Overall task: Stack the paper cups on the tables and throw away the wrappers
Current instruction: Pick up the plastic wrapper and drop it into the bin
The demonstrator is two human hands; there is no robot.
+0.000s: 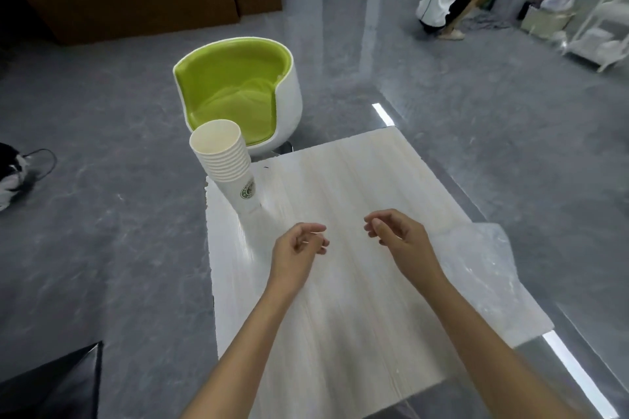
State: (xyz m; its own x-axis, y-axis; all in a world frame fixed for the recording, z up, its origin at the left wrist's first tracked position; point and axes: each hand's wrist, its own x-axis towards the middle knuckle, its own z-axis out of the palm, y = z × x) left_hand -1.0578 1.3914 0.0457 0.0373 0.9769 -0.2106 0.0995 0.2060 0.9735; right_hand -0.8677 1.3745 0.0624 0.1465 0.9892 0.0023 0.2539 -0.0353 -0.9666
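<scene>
Paper cups, white with a round green emblem, nested into one tall stack (pixel 226 167), stand at the far left corner of the pale wood-grain square table (pixel 340 316), close to its edge; in this wide-angle view the stack appears to lean left. A clear, crinkled plastic wrapper (pixel 490 279) lies along the table's right edge, partly overhanging it. Your left hand (pixel 296 255) and right hand (pixel 398 241) hover over the middle of the tabletop, near each other and apart from both items. The fingers of each hand are loosely curled and grasp nothing. Judged from this layout, stacking at this table looks done and the wrapper awaits disposal. Risks:
- A careless sweep of your left forearm toward the corner could topple the stack to the floor, since it is tall and narrow at the base.
- A hasty grab could push the slippery film off the edge instead of gathering it.

A white tub chair with green lining (pixel 238 92) stands beyond the table.
</scene>
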